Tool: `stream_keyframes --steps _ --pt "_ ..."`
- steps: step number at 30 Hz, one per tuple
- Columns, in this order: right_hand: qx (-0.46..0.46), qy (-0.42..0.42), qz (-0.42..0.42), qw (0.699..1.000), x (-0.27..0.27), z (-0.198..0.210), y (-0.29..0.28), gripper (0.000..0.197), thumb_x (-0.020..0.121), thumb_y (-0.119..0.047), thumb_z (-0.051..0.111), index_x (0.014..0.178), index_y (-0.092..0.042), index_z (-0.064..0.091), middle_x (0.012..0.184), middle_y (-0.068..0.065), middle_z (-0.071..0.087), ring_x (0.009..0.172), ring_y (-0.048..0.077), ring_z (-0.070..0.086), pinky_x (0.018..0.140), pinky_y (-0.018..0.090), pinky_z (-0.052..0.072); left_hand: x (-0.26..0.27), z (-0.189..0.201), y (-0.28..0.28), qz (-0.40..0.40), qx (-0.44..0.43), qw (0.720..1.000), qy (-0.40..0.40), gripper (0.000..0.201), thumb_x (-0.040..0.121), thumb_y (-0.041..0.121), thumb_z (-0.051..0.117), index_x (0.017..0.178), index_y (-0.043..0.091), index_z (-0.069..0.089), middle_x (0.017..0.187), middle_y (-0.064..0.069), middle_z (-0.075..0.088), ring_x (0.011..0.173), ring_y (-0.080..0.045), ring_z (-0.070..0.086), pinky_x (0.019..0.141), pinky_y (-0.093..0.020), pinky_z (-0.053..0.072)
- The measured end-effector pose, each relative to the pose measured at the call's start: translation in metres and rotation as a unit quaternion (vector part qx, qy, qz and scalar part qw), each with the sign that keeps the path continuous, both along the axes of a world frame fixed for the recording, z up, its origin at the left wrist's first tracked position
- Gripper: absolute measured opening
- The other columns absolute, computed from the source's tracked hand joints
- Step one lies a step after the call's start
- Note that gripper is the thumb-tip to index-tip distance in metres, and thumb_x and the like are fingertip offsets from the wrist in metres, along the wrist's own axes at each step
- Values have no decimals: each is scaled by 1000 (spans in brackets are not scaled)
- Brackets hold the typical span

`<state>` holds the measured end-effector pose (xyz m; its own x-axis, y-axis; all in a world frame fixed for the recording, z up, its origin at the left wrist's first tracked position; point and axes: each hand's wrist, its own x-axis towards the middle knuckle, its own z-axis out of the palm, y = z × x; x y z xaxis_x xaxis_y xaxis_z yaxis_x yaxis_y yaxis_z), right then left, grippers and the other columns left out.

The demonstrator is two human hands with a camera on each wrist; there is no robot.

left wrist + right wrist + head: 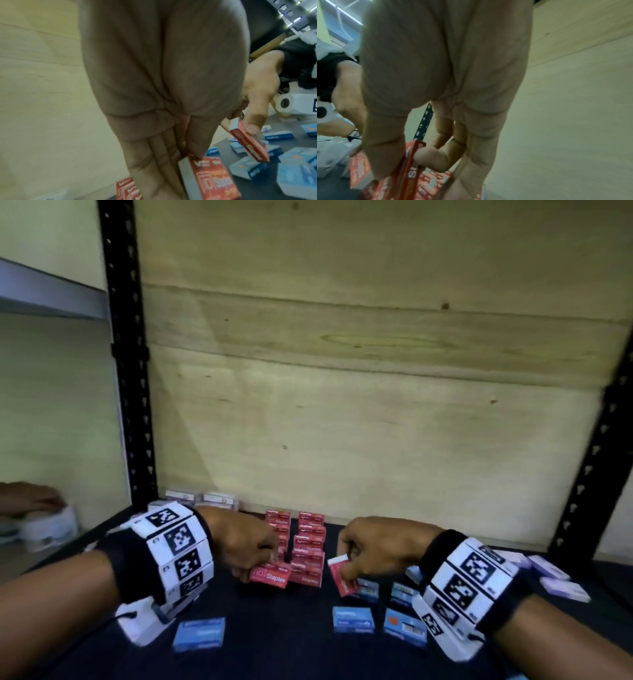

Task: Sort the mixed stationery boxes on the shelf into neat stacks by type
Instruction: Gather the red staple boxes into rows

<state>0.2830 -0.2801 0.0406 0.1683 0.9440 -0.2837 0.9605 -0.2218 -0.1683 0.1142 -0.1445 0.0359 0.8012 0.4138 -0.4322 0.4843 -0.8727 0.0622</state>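
Two rows of stacked red staples boxes (308, 546) stand mid-shelf near the back. At the front of the left row, my left hand (251, 571) pinches a red staples box (270, 575), thumb on its top face and fingers along its side (214, 180). To the right, my right hand (346, 571) pinches a second red box (342, 578) between thumb and index finger (409, 169) and holds it tilted on edge above the shelf. Blue boxes (199, 633) lie loose at the front.
More blue boxes (352, 619) (404, 630) lie under my right wrist. Lilac boxes (561, 587) are scattered at the right, pale ones (215, 499) stand at the back left. Black shelf posts (130, 405) (589, 491) frame the plywood back. Another person's hand (30, 501) is at far left.
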Motion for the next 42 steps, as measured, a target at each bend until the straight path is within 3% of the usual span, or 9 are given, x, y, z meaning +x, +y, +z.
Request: stream_keyframes --steps 3,7,10,13,18,21,29,36,42 --pt "-5 -5 3 1000 -16 -7 14 17 84 -31 72 90 -16 65 85 1 71 67 12 58 59 26 44 -10 -9 0 -6 13 1000 14 25 104 27 35 102 15 57 99 -4 71 78 -12 58 79 -27 46" --pt "-20 -26 14 999 -28 -16 26 25 84 -26 74 81 -26 49 76 -8 60 67 13 56 55 25 40 -18 -18 -3 -10 45 999 24 28 103 28 36 115 14 57 111 -2 61 90 -14 51 79 -29 40" --pt "-13 -46 34 998 -34 -20 31 16 86 -24 73 93 -20 59 82 -8 59 73 12 52 61 26 42 -21 -22 -2 1 40 999 17 26 104 30 36 117 17 54 101 3 53 89 -13 48 79 -29 39" --pt "-24 -52 46 997 -39 -25 34 26 88 -26 72 111 -15 66 98 -2 65 85 14 56 73 26 44 -24 -24 0 0 36 999 4 27 104 29 36 121 17 53 109 0 58 91 -12 48 82 -29 40" --pt "-26 -54 56 997 -42 -31 40 16 89 -25 72 101 -16 67 95 -3 67 85 15 58 75 26 46 -29 -26 3 0 31 999 -5 27 103 27 38 124 17 53 111 2 60 91 -11 49 87 -29 42" --pt "-21 -56 53 997 -43 -34 45 10 87 -25 73 90 -23 65 83 -7 61 84 15 59 72 25 43 -32 -28 4 5 24 1000 -18 24 103 26 39 120 18 54 102 5 56 88 -10 48 83 -27 40" --pt "0 -25 32 999 -40 -30 42 21 86 -27 76 103 -21 66 77 -13 55 76 9 53 61 22 40 -51 -20 11 64 8 995 -70 16 96 33 53 109 24 55 100 8 61 93 -12 58 87 -30 49" --pt "-78 -27 6 997 -29 -14 28 9 80 -31 79 83 -26 73 93 -2 75 77 10 61 78 31 54 -71 -21 6 101 -14 994 42 42 75 50 77 106 26 61 104 5 69 92 -12 61 88 -30 50" --pt "-160 -65 -27 985 -24 -19 14 40 76 -31 84 110 -17 69 94 3 68 76 16 60 75 30 53 -73 -32 -3 98 -5 994 40 41 75 37 81 110 23 63 104 5 68 92 -13 62 91 -32 52"
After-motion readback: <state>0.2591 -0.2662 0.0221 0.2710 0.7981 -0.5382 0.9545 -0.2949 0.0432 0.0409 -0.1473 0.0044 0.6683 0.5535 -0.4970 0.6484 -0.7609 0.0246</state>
